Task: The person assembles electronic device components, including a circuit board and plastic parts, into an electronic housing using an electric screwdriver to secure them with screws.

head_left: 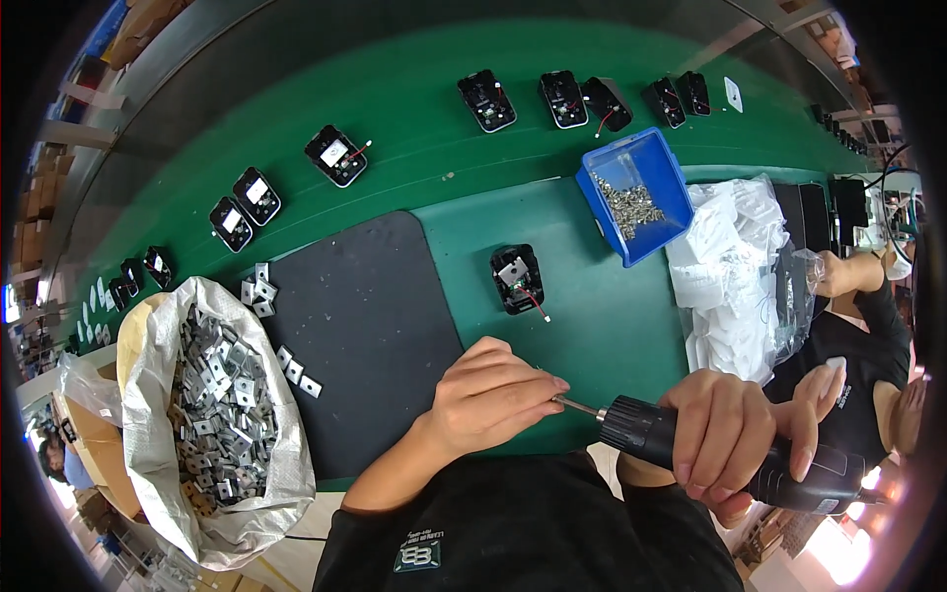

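Note:
My right hand [725, 434] grips a black electric screwdriver [641, 426] lying nearly level, its thin bit [584, 407] pointing left. At the bit's tip, the thumb and fingers of my left hand [493, 397] are pinched together; what they hold is too small and covered to name. Beyond my hands, on the green mat [582, 345], rests an open black housing [518, 279] with a metal plate inside and a red wire with a white connector. Farther right stands a blue bin [639, 197] with small metal screws [629, 207] in it.
A white woven sack [286, 414] of metal plates [222, 395] stands left, beside a black mat [360, 326] with several loose plates [293, 367]. Black housings [485, 101] line the far green surface [414, 178]. White bagged parts [730, 276] lie right, near another person's hand [850, 274].

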`<action>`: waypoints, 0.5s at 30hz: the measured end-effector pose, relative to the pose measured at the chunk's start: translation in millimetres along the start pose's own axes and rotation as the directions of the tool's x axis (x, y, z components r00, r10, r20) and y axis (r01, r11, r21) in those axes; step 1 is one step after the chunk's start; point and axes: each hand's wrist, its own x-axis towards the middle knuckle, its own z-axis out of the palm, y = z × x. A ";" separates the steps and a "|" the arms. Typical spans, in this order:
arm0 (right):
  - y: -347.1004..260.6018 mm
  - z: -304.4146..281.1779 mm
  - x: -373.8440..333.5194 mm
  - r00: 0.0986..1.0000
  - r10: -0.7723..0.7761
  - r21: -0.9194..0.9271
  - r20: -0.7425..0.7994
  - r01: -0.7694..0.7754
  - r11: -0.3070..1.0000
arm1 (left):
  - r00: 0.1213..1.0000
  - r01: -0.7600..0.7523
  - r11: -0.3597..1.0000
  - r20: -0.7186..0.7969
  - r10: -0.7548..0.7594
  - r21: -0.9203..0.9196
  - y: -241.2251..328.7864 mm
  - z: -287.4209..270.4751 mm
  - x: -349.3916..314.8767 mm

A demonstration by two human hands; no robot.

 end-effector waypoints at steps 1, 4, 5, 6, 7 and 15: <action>-0.2 -1.0 0.3 1.000 0.003 0.000 -0.001 -0.003 1.000 | 1.000 0.008 1.000 -0.003 -0.008 0.003 0.4 1.2 -0.3; 1.4 -2.6 1.4 0.999 0.008 0.036 0.039 -0.009 0.999 | 1.000 0.022 1.000 -0.008 -0.021 0.010 0.8 1.5 0.6; 1.2 -1.3 0.9 1.000 0.012 0.030 0.029 -0.013 0.999 | 1.000 0.029 1.000 -0.009 -0.028 0.009 1.3 1.7 0.1; 1.1 -0.6 0.6 1.000 0.016 0.025 0.018 -0.017 1.000 | 0.999 0.031 0.999 -0.010 -0.031 0.009 1.5 1.4 -0.1; 1.2 -0.7 0.9 1.000 0.018 0.025 0.017 -0.019 1.000 | 1.000 0.026 1.000 -0.010 -0.026 0.013 1.3 0.6 -0.1; 5.2 -7.6 0.2 0.998 0.049 0.029 0.046 -0.051 0.998 | 0.999 0.032 0.999 -0.018 -0.032 -0.009 -4.9 0.1 -0.2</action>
